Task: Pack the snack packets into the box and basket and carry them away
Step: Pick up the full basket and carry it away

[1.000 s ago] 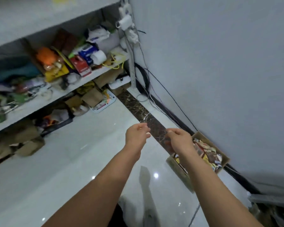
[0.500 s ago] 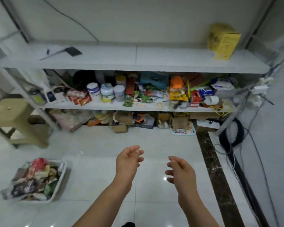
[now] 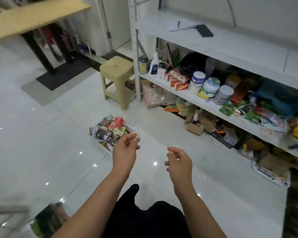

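A white basket [image 3: 129, 128] heaped with snack packets [image 3: 110, 129] stands on the white tiled floor ahead of me. My left hand [image 3: 125, 152] hovers just in front of its near right corner, fingers loosely curled and holding nothing. My right hand [image 3: 178, 163] hangs to the right over bare floor, also loosely curled and empty. Neither hand touches the basket. The cardboard box is out of view.
A white shelf rack [image 3: 230, 93] crammed with tins, packets and boxes runs along the right. A beige plastic stool [image 3: 118, 74] stands beyond the basket. A wooden table [image 3: 33, 18] with black legs is at the far left. A white tray [image 3: 269, 174] lies under the rack.
My view has swung left, from the cardboard box by the wall, across the shelves, to the basket. The basket is now just ahead of my left hand. Both hands stay empty.
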